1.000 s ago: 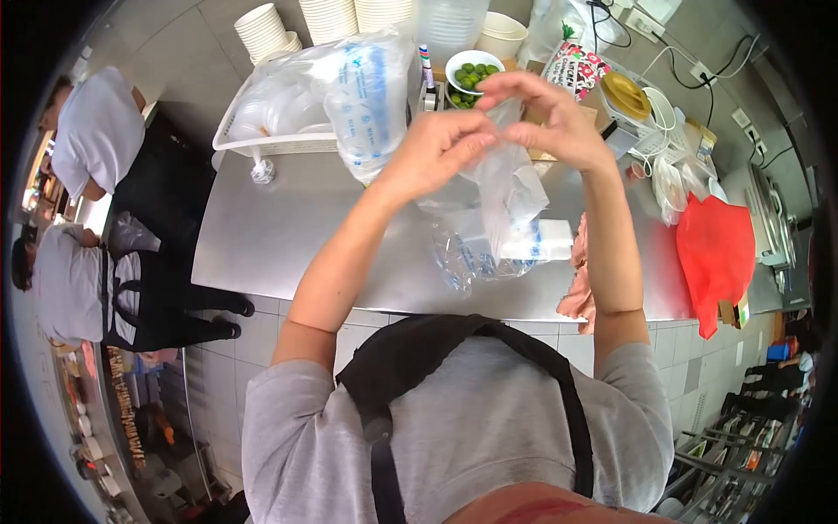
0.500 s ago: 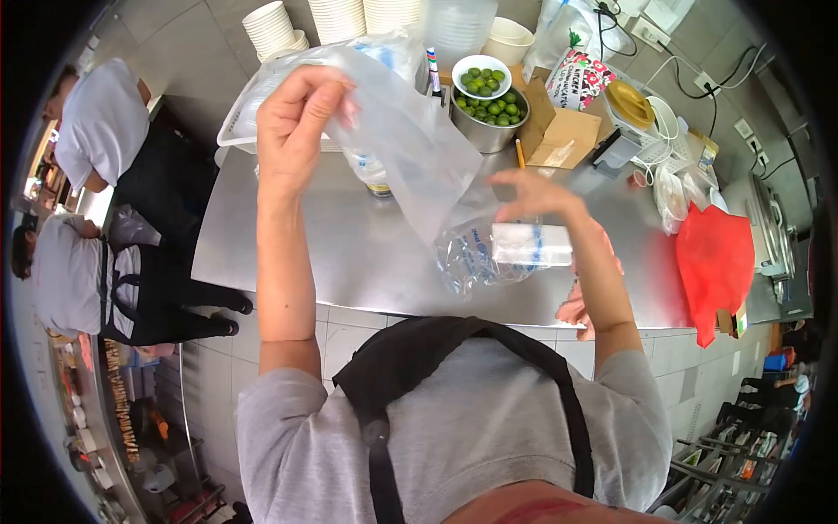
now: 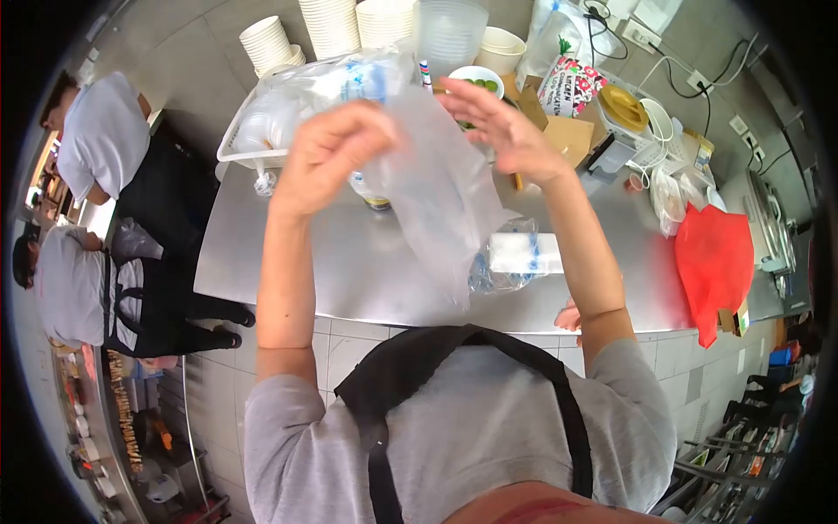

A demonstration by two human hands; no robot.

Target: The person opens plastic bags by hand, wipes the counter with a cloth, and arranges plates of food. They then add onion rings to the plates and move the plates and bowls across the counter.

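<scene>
My left hand (image 3: 336, 157) is raised over the steel table, its fingers pinched on the upper left edge of a translucent white plastic bag (image 3: 441, 196). The bag hangs down between my arms, its lower end over the tabletop. My right hand (image 3: 506, 135) is up at the bag's right side, fingers spread and holding nothing. Beneath my right forearm, a white block-shaped pack (image 3: 524, 252) lies in clear wrapping with blue print. A small container (image 3: 375, 199) with a dark and yellow base stands behind the bag, partly covered.
On the steel table (image 3: 288, 271), a white basket (image 3: 253, 157) holds clear plastic ware. Behind it stand stacked paper cups (image 3: 330, 26). A bowl of green limes (image 3: 476, 80), a cardboard box (image 3: 567, 138) and a red bag (image 3: 714, 266) are farther right. Two people (image 3: 100, 140) work at the left.
My right hand has risen from near the wrapped pack to the bag's upper right side. My left hand has moved slightly right and lower, and the bag now hangs more vertically.
</scene>
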